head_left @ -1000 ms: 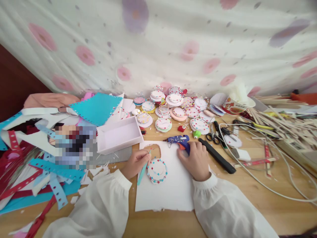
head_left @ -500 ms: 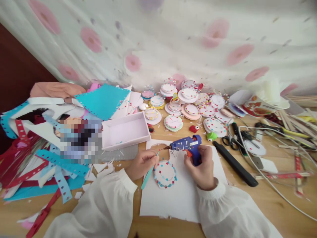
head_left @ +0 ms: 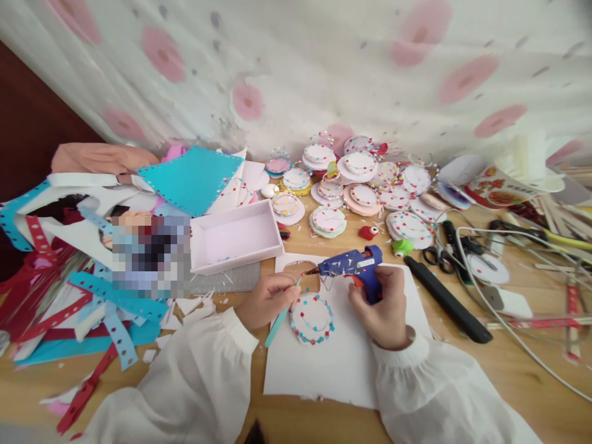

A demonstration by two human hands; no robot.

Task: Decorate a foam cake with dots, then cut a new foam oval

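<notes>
My right hand [head_left: 385, 309] is closed round the grip of a blue hot glue gun [head_left: 352, 266], its nozzle aimed left at the tip of a thin teal stick [head_left: 282, 314]. My left hand [head_left: 268, 298] pinches that stick. Between both hands lies a white paper disc [head_left: 312, 318] edged with small red and blue pieces, resting on a white sheet [head_left: 342, 351] that has a cut-out at its top.
Several decorated discs [head_left: 356, 191] are piled at the back. An open white box [head_left: 234, 237] stands left of centre, teal and red punched strips [head_left: 92, 296] lie far left. Scissors [head_left: 439, 256], a black bar [head_left: 446, 298], cables [head_left: 509, 320] and wooden sticks lie at right.
My right hand has picked the glue gun up off the sheet and swung its nozzle toward the stick tip. The view has shifted slightly left.
</notes>
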